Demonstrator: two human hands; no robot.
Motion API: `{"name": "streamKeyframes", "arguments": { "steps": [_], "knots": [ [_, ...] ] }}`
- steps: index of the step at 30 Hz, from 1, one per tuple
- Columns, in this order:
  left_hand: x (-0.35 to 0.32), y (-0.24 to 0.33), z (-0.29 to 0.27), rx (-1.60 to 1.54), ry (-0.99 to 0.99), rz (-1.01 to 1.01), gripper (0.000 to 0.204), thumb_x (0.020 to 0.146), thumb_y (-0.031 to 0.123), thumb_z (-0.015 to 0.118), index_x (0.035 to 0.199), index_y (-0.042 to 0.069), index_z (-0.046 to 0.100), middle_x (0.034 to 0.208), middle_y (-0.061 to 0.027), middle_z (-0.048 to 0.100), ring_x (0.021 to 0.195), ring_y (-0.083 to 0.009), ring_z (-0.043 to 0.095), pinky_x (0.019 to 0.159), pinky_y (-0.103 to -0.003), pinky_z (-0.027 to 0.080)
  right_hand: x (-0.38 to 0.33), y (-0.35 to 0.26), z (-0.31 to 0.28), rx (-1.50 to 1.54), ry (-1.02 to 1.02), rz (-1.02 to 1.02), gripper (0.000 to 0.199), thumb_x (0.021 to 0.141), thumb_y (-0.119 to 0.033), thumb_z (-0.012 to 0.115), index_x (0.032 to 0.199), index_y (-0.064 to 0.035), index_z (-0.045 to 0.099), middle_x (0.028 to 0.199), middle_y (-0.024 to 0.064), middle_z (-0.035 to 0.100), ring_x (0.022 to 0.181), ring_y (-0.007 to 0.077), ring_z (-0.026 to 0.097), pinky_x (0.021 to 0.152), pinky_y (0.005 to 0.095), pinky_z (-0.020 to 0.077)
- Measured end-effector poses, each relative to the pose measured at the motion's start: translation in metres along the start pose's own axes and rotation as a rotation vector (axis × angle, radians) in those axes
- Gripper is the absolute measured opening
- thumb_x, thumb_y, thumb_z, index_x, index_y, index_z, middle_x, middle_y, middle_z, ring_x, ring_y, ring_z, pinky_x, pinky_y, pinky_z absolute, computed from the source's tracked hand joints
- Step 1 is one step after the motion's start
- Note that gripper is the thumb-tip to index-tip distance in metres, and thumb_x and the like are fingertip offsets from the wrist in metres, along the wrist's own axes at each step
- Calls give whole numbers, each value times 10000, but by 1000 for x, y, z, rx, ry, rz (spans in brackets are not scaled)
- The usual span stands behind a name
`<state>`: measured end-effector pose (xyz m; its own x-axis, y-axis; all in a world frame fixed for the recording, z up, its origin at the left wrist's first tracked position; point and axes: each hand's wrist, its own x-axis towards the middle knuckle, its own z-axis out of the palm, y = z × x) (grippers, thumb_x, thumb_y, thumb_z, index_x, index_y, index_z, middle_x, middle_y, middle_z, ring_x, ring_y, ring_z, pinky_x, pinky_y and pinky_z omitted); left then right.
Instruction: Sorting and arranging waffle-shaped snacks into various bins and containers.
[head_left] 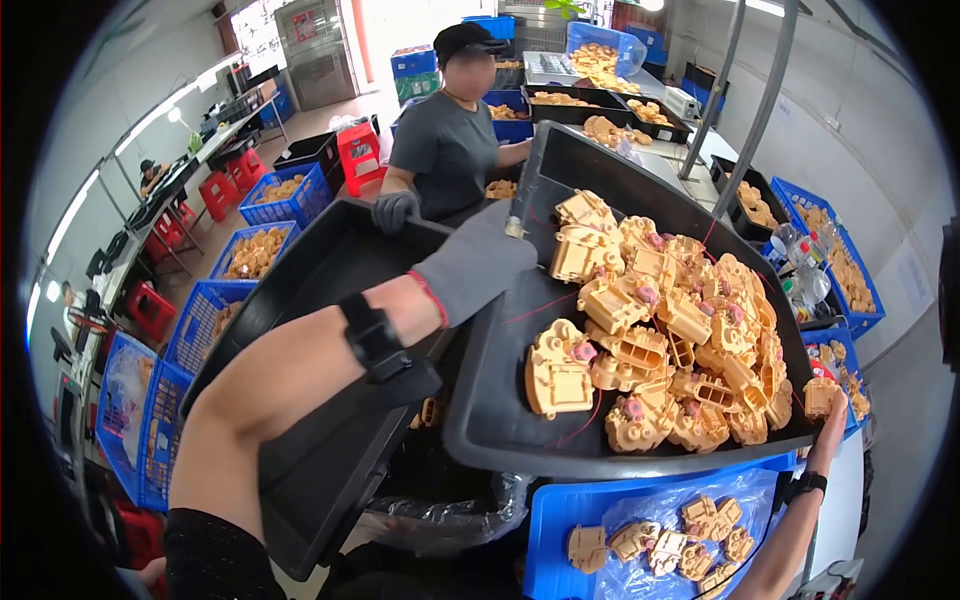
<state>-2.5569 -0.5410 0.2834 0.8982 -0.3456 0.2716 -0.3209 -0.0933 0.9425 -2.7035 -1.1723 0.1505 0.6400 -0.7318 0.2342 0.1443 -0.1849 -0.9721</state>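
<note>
A large black tray (480, 400) heaped with tan plastic housings (640, 300) spans the middle. Thin red wires and pinkish bits show among them. My left hand (478, 262), in a grey glove, is closed over this tray's left rim; its fingertips are partly hidden. At the tray's right corner is my bare right hand (832, 420), with its fingers against a single tan housing (821, 397) and appearing to grip it. Below the tray's near edge, a blue crate (545, 510) lined with clear plastic holds several more housings.
A second black tray (330, 290) lies under my left forearm. Across from me stands a co-worker (450, 140), one gloved hand (396, 210) at that tray's edge. Blue crates (200, 325) line the left, red stools (360, 155) behind. Metal poles (765, 100) rise at the right.
</note>
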Motion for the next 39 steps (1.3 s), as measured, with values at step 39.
{"name": "streamKeyframes", "arguments": {
  "steps": [39],
  "knots": [
    [-666, 64, -404, -129, 752, -285, 492, 824, 48, 544, 1309, 10, 473, 1212, -108, 584, 1092, -233, 570, 947, -342, 468, -481, -335, 387, -114, -1155, -123, 359, 872, -155, 645, 1161, 51, 593, 908, 54, 661, 803, 87, 609, 722, 224, 490]
  ]
}}
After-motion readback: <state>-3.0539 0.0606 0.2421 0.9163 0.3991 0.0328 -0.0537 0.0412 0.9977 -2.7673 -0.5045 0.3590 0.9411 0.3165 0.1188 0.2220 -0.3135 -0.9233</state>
